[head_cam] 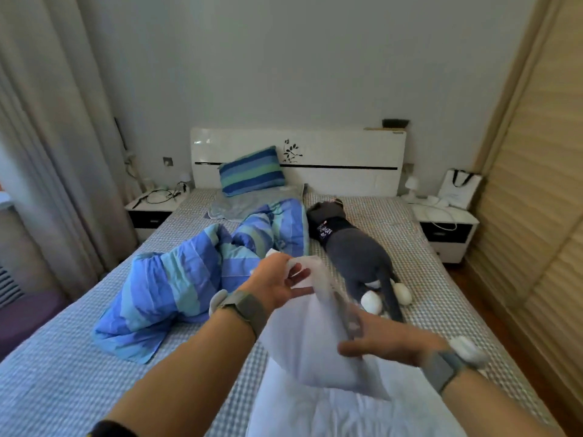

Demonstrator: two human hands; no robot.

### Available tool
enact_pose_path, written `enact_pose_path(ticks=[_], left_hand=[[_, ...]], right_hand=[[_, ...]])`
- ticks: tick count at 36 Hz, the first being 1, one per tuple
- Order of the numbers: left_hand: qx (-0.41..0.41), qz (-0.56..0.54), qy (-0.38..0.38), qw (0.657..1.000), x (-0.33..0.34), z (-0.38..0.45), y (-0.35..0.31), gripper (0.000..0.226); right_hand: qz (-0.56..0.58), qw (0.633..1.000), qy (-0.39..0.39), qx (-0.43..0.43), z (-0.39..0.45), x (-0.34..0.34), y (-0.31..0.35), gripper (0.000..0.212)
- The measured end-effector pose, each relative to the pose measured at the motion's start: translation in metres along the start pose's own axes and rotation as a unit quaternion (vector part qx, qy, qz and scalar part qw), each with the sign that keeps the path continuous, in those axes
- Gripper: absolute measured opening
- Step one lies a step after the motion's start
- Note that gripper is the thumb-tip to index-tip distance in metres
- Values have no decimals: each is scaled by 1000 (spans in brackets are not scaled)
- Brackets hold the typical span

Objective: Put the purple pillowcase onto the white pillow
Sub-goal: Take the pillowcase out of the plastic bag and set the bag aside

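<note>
My left hand (277, 287) is raised over the bed (63, 367), its fingers curled round the upper edge of the pale, lilac-white pillowcase (312, 339), which I hold up so the cloth hangs down from it. My right hand (375, 342) is lower and nearer to me, blurred, its fingers curled into the side of the same cloth, gripping it. The pillowcase hangs between my two hands, above the white pillow (340, 414), which lies on the bed at the near edge, right in front of me; the lower part of the cloth reaches down to it, though I cannot tell whether they touch. Each of my wrists wears a grey strap with a small white unit on it.

To the left of my hands a blue and green striped quilt (189, 272) lies crumpled on the checked bedsheet. Beyond my hands, on the right half of the bed, a grey plush toy (353, 247) lies stretched out with white feet towards me. A striped blue pillow (250, 171) leans against the white headboard (340, 152). A nightstand (444, 228) stands on each side of the bed.
</note>
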State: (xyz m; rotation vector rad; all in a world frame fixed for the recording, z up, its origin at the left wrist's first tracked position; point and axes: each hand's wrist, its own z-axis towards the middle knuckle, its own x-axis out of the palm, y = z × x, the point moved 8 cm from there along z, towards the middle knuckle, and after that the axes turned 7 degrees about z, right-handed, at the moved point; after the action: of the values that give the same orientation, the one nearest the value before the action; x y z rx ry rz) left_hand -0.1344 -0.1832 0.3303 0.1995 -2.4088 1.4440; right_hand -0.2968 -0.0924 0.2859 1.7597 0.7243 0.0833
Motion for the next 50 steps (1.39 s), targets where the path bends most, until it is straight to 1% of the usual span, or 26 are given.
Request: enact_pose_path(ticks=[1,3,4,6,9,12,13,15,17,19,21,23,25,28,29,31,32,33,35,38,39,41,43,46,48,50], left_hand=[[-6,2,-1,1000,3,4,3,25],[-28,22,2,999,14,11,17,26],[-38,31,5,999,18,13,25,26],[-39,47,-4,998,14,12,29,21],[-13,57,-75,995,-10,13,13,16],[30,65,-111,991,-29,9,-14,17],[37,73,-109,991,-33,7,-20,19],[33,97,-89,991,-32,1,-25,15],[27,98,-79,992,-38,-5,-27,11],[18,91,-74,993,-43,-4,-24,15],[16,75,-71,995,-48,-2,-20,22],[20,45,-74,996,-53,-1,-19,27],[33,16,-81,996,-55,0,-20,27],[62,-30,-91,993,-57,-2,-34,20],[70,-40,-92,992,-59,-3,-40,17],[81,-61,-88,991,-60,-5,-50,17],[85,-70,-86,990,-61,-6,-56,18],[86,-78,-86,990,-65,-6,-60,18],[86,-91,-85,989,-70,-7,-66,17],[91,-98,-97,986,-81,-11,-72,21],[92,-102,-100,985,-82,-12,-74,22],[98,-113,-111,983,-92,-17,-78,23],[103,-125,-119,980,-103,-19,-84,26],[99,-148,-120,977,-120,-16,-90,25],[90,-155,-127,976,-129,-15,-91,25],[80,-135,-146,977,-137,-16,-89,26]], right_hand=[[-49,997,-54,21,0,0,-11,83],[-76,980,-183,38,-1,-19,-33,53],[-81,975,-205,42,0,-26,-47,41],[-116,972,-197,53,1,-36,-54,31],[-176,972,-146,53,-13,-53,-28,11],[-195,969,-128,85,-23,-77,-1,7],[-199,967,-128,93,-25,-85,9,15],[-195,966,-124,114,-25,-100,24,25],[-213,959,-116,145,-24,-108,39,19],[-280,931,-159,171,-25,-124,47,19],[-361,891,-209,178,-21,-133,51,22],[-393,873,-241,160,-15,-137,57,21],[-372,877,-271,137,-13,-143,58,21],[-308,889,-332,64,-14,-158,66,26],[-284,900,-327,40,-13,-158,68,32],[-259,923,-284,18,-10,-151,64,44],[-264,928,-262,15,-10,-147,60,45],[-265,932,-249,7,-7,-143,54,40],[-218,937,-273,-24,-8,-141,46,23],[-111,926,-350,-88,-15,-143,46,13],[-79,920,-369,-108,-19,-145,47,14],[-37,919,-368,-139,-19,-141,55,21],[-31,927,-343,-150,-16,-135,59,22],[-39,934,-329,-136,-11,-130,58,4],[-6,926,-350,-143,-12,-131,60,9],[-18,911,-378,-165,-17,-131,71,17]])
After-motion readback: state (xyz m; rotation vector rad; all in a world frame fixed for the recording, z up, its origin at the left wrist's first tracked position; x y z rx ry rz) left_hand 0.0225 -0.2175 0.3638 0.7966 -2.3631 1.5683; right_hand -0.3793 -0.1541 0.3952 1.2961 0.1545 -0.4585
